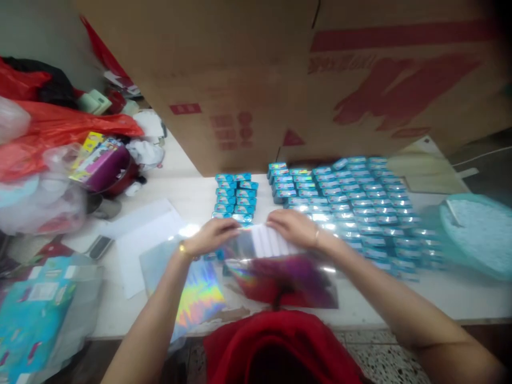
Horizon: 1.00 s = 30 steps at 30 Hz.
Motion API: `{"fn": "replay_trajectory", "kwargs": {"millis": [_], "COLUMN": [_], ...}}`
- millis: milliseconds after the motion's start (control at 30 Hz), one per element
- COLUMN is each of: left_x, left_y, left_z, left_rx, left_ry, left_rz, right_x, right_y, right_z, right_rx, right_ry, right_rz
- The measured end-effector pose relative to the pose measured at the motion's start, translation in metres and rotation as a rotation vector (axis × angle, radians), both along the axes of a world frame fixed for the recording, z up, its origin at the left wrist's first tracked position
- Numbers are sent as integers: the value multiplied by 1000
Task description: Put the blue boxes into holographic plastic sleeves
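A shiny, mirror-like holographic sheet [284,280] is stretched between my two hands above the table's front part. My left hand [214,234] pinches its far left edge. My right hand [298,228] is closed on the far right edge, fingers bent. Pale stripes show on the sheet beside the right fingers; whether they are printed or reflected I cannot make out. Just beyond my hands stand small blue boxes [235,194] in two columns. Another rainbow-coloured holographic sheet [200,296] lies under my left forearm. The picture is blurred by motion.
Many more small blue boxes [360,194] fill the table's right side. A large cardboard box [256,90] stands behind. On the left lie white papers [140,240], a phone [101,247], plastic bags [48,133] and a blue carton [38,314]. A teal basin [480,234] sits far right.
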<state>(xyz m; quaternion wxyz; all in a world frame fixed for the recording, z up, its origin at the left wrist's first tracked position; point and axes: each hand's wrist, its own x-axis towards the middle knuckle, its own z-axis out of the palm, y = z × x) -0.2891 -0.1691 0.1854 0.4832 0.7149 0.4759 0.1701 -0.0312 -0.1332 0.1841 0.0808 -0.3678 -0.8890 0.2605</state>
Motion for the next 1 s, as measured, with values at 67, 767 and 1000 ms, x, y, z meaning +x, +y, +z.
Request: {"fn": "replay_trajectory", "kwargs": {"millis": [67,767,1000], "left_x": [41,217,200], "left_y": [15,62,23], "left_z": [-22,-151,-114], "left_rx": [9,598,298], "left_ry": [-97,438,29], "left_rz": [-23,-53,244], "right_x": [47,135,136], "right_y": [16,54,51], "right_z": [-2,-147,-163], "right_rx": [-4,71,116], "right_ry": [-88,-159,-36], "right_rz": [7,-399,-455]}}
